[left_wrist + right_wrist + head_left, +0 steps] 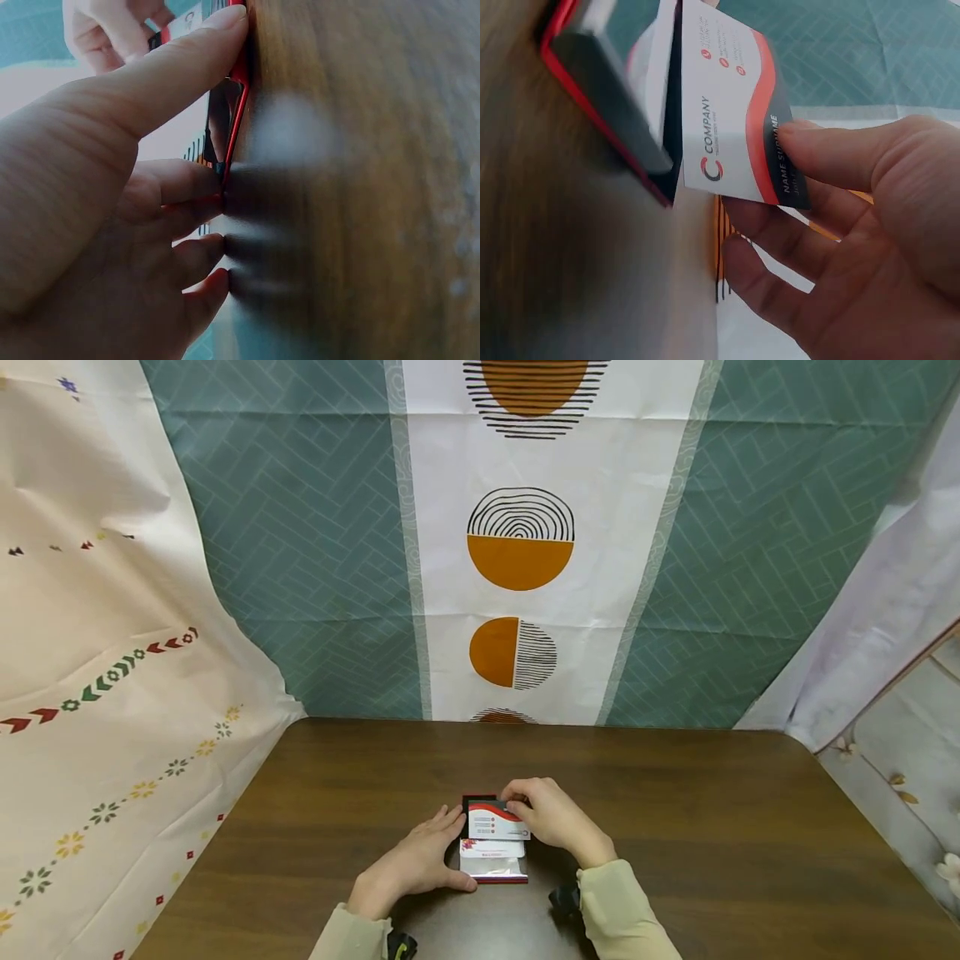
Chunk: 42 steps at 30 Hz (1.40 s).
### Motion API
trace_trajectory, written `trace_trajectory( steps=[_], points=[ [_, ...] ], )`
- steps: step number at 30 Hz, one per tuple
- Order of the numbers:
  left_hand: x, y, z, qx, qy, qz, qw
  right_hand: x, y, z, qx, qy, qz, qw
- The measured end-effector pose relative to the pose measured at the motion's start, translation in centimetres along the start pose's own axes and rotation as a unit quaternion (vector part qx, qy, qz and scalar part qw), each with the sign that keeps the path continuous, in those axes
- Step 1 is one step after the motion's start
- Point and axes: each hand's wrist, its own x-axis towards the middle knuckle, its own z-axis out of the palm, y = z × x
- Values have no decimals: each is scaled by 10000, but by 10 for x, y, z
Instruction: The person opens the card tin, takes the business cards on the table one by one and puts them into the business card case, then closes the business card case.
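A business card (497,827), white with a red wave and a dark band, is pinched at its dark end by my right hand (553,814). In the right wrist view the card (731,97) reads "COMPANY" and tilts away from the card holder. Beneath it on the table lies that red-edged card holder (502,881) with a clear pocket. Another white card (491,849) with a red floral corner sits in the pocket. My left hand (420,856) rests along the holder's left side, thumb (214,41) on its near edge, fingertips (206,180) touching its side and the table.
The brown wooden table (337,827) carries the holder near its front middle. A green and white patterned cloth (300,568) hangs behind it. A cream cloth (112,693) hangs at the left and a pale one (892,602) at the right.
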Motion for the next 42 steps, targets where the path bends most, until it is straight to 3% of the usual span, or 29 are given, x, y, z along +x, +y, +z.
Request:
trace_trajectory(
  steps=[13,21,34,42],
  points=[
    [-1,-2,-2,-127,4,-27,9999,4,-8,15,-118,-216,117,9996],
    [-2,-4,-1,57,-12,36,10000,2,-9,17,-502,-564,-72,9971],
    [-2,-4,-3,50,8,25,10000,2,-12,14,-453,-884,-208,9948],
    [-1,-3,1,77,-2,144,9999,-2,-9,16,-565,-879,-145,9944]
  ],
)
